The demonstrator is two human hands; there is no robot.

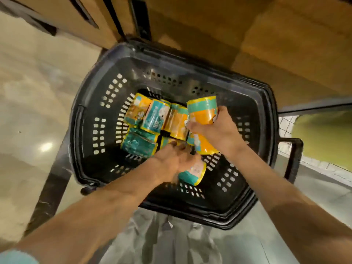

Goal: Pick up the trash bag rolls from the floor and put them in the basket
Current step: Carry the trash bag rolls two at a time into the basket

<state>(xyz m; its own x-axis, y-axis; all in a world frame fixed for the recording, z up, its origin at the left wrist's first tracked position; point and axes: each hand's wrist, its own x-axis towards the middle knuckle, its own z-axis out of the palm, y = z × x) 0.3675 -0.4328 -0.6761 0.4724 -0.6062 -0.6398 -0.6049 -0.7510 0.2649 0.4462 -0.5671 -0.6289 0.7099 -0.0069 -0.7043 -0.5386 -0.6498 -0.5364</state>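
Reaching into the black basket [91,130] from its near rim, both hands are loading rolls. Right hand [215,128], inside the basket toward its right wall, is clamped on two orange-and-teal trash bag rolls: an upper roll [202,109] and a lower roll [203,145] pinched beneath the palm, apparently carried as a pair to cut trips. Left hand [175,161], just inside the near rim, has its fingers curled around another roll [192,173], judged ready for release into the open near-side space. Several placed rolls [152,117] lie side by side on the basket bottom, packed toward its far-left part, which leaves room on the right for those in hand. No rolls are visible on the floor around the basket; the task appears close to done.

Surface: pale polished floor [28,92] left of the basket, with a light reflection. Brown cardboard boxes [228,25] stand beyond its far rim.
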